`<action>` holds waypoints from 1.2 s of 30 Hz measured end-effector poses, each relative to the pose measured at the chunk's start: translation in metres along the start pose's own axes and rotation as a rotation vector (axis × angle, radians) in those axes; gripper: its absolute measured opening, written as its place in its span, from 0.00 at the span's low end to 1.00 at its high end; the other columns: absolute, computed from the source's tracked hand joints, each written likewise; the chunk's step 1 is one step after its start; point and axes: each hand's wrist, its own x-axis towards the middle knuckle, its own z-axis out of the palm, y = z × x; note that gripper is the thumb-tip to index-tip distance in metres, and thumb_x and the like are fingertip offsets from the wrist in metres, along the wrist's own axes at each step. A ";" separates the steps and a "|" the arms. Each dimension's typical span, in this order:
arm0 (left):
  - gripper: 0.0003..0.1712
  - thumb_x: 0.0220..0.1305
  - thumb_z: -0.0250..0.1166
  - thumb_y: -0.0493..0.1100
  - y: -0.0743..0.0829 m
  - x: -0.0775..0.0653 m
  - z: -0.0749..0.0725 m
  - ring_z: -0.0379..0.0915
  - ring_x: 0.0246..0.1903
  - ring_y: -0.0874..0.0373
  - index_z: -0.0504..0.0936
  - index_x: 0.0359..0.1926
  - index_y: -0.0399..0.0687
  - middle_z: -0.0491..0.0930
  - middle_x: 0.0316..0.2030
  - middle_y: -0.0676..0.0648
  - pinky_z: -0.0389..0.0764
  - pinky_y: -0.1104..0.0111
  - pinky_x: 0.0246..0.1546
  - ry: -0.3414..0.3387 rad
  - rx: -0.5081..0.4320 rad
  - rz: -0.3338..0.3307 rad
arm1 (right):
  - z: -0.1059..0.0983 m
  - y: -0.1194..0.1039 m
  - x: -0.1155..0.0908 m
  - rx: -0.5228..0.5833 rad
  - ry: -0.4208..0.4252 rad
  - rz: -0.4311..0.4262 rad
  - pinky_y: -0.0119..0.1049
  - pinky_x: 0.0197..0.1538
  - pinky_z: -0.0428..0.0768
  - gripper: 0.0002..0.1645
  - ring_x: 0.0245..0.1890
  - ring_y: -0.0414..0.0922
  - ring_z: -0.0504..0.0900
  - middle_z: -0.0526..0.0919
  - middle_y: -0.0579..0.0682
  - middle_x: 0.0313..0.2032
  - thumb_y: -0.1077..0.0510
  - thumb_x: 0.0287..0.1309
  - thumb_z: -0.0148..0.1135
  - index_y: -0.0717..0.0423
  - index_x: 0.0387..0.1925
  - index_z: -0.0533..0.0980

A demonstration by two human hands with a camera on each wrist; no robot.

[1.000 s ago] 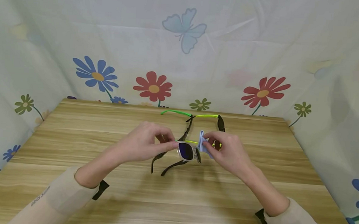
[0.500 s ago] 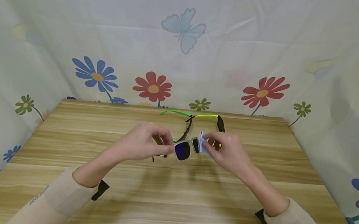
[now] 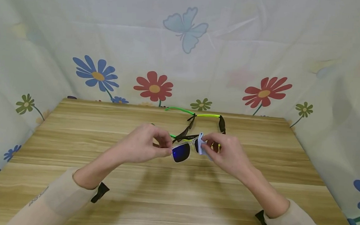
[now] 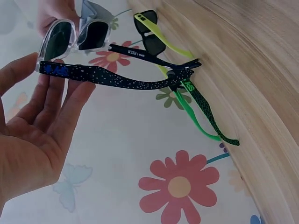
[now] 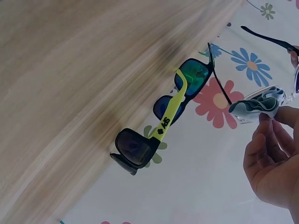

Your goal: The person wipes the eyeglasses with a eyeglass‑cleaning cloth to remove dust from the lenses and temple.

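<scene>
Your left hand [image 3: 145, 144] is pinching the clear-framed sunglasses [image 3: 181, 153] at their left outer corner, close to the hinge, which is probably leaving the lenses untouched by your fingers. Your right hand [image 3: 227, 149] is gripping a folded light blue cloth [image 3: 200, 144] between thumb and fingers, and the cloth is covering part of the right lens. The folds seem to be giving your fingertips some padding against the frame.

You are holding the sunglasses above the table, lenses turned toward you, presumably so that you are seeing the surface under the cloth's edge. Their dark temples are standing unfolded and pointing to the far side; the speckled temple [image 4: 112, 77] is showing in the left wrist view.

Beyond your hands, two more pairs are resting on the wooden table [image 3: 174, 205], both with their temples spread. The green-armed sunglasses [image 3: 187, 128] are lying just beyond the held pair, and the yellow-armed sunglasses [image 3: 222, 123] are sitting to their right, likely set back to leave you working room. Behind them, a flowered fabric backdrop [image 3: 116, 39] is enclosing the far side.
</scene>
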 end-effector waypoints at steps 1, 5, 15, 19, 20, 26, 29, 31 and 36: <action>0.04 0.59 0.70 0.40 0.000 0.000 0.000 0.75 0.30 0.60 0.83 0.29 0.53 0.80 0.26 0.56 0.80 0.69 0.34 0.000 0.000 -0.004 | 0.000 0.000 0.000 0.006 0.001 -0.005 0.29 0.23 0.73 0.08 0.23 0.34 0.73 0.79 0.38 0.26 0.60 0.55 0.70 0.54 0.37 0.81; 0.04 0.59 0.69 0.38 0.000 0.000 0.000 0.75 0.30 0.60 0.82 0.30 0.51 0.80 0.26 0.56 0.80 0.70 0.34 0.001 -0.003 -0.007 | 0.001 -0.002 0.000 0.035 0.015 -0.025 0.28 0.22 0.73 0.08 0.23 0.34 0.73 0.79 0.38 0.26 0.61 0.55 0.70 0.54 0.37 0.80; 0.03 0.59 0.68 0.37 -0.002 0.000 0.002 0.76 0.32 0.60 0.82 0.31 0.50 0.80 0.28 0.55 0.81 0.69 0.39 -0.003 -0.052 0.004 | 0.003 -0.008 0.001 0.092 0.040 -0.113 0.27 0.20 0.71 0.07 0.21 0.34 0.71 0.78 0.38 0.28 0.60 0.57 0.68 0.53 0.37 0.78; 0.02 0.60 0.68 0.39 -0.004 0.001 0.002 0.76 0.33 0.60 0.82 0.32 0.48 0.81 0.29 0.55 0.81 0.68 0.40 -0.006 -0.051 0.012 | 0.003 -0.006 0.001 0.099 0.048 -0.138 0.28 0.20 0.71 0.07 0.22 0.35 0.71 0.79 0.39 0.28 0.61 0.56 0.68 0.54 0.37 0.79; 0.02 0.60 0.68 0.39 -0.004 0.001 0.002 0.76 0.33 0.60 0.82 0.32 0.48 0.81 0.29 0.55 0.81 0.68 0.39 -0.006 -0.047 0.016 | 0.003 -0.004 0.001 0.103 0.049 -0.144 0.28 0.20 0.70 0.07 0.22 0.35 0.71 0.79 0.40 0.28 0.62 0.56 0.68 0.54 0.37 0.79; 0.02 0.62 0.67 0.40 -0.005 -0.001 -0.001 0.76 0.34 0.60 0.82 0.32 0.47 0.80 0.30 0.55 0.80 0.66 0.38 0.001 -0.048 0.018 | 0.000 0.009 -0.001 0.092 0.055 -0.126 0.31 0.20 0.73 0.07 0.21 0.36 0.71 0.79 0.41 0.28 0.64 0.55 0.68 0.55 0.37 0.80; 0.02 0.62 0.67 0.40 -0.005 -0.002 -0.002 0.76 0.35 0.59 0.82 0.33 0.46 0.80 0.30 0.55 0.80 0.66 0.37 0.006 -0.060 0.010 | -0.002 0.014 -0.002 0.065 0.051 -0.089 0.31 0.21 0.74 0.08 0.21 0.36 0.72 0.80 0.42 0.28 0.64 0.55 0.68 0.56 0.38 0.80; 0.02 0.62 0.67 0.39 -0.006 -0.002 -0.003 0.76 0.35 0.59 0.82 0.34 0.46 0.80 0.30 0.54 0.80 0.66 0.38 0.010 -0.068 0.009 | -0.002 0.018 -0.002 0.049 0.048 -0.070 0.29 0.22 0.74 0.08 0.21 0.37 0.72 0.80 0.42 0.28 0.64 0.55 0.68 0.56 0.39 0.80; 0.02 0.62 0.66 0.39 -0.008 -0.003 -0.003 0.76 0.35 0.59 0.82 0.34 0.46 0.80 0.30 0.54 0.80 0.66 0.38 0.014 -0.073 0.021 | -0.002 0.023 -0.003 0.026 0.057 -0.051 0.29 0.22 0.74 0.08 0.21 0.38 0.73 0.81 0.43 0.28 0.64 0.55 0.68 0.57 0.38 0.80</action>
